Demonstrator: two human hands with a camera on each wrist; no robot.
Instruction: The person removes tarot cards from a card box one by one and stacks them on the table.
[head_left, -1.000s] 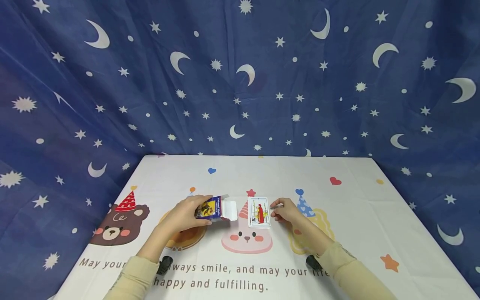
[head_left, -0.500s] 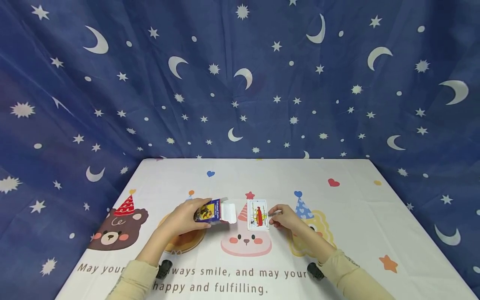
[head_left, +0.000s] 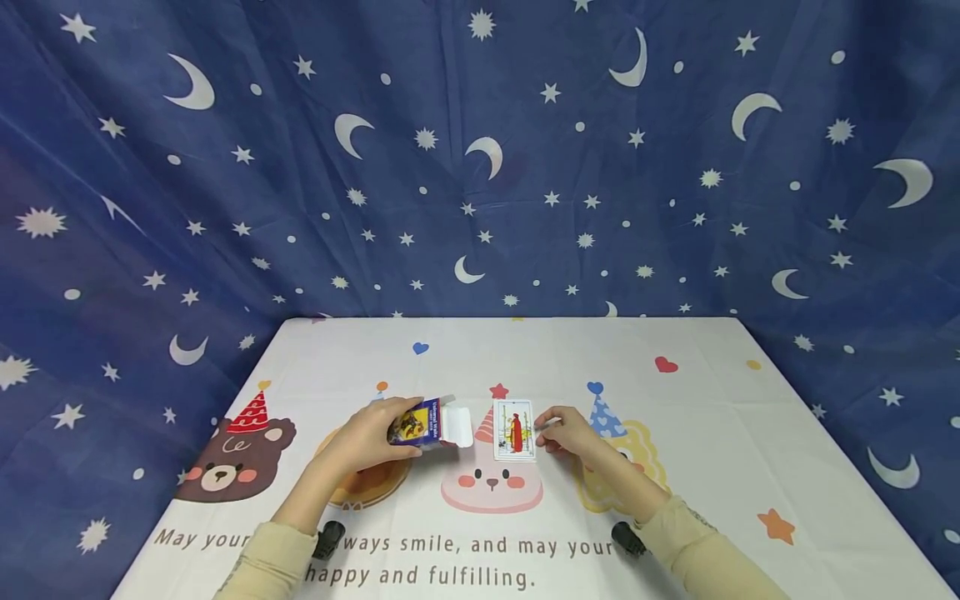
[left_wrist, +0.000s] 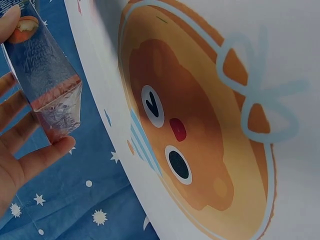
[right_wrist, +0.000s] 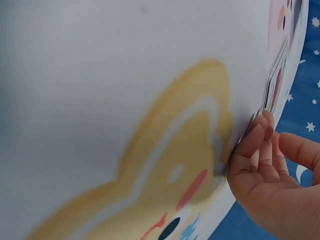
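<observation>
My left hand (head_left: 367,437) grips a blue-and-yellow tarot card box (head_left: 418,422) from its left side, thumb on the near edge and fingers at the far edge. The box's white flap (head_left: 457,425) hangs out toward the right. Crinkled clear wrap shows at one end of the box (left_wrist: 47,65) in the left wrist view. A small stack of tarot cards (head_left: 513,430) lies just right of the flap, a red-robed figure on top. Bent fingertips of my right hand (head_left: 567,433) touch the stack's right edge; its thumb stands apart in the right wrist view.
A white tablecloth (head_left: 585,350) printed with cartoon animals and lettering covers the table. Behind it hangs a dark blue curtain (head_left: 420,200) with moons and stars. Black straps show at the left wrist (head_left: 328,540) and right wrist (head_left: 628,539).
The head view has shifted slightly. My right fingertips have come in against the card stack, whose edges look more even. My left hand keeps its hold on the box.
</observation>
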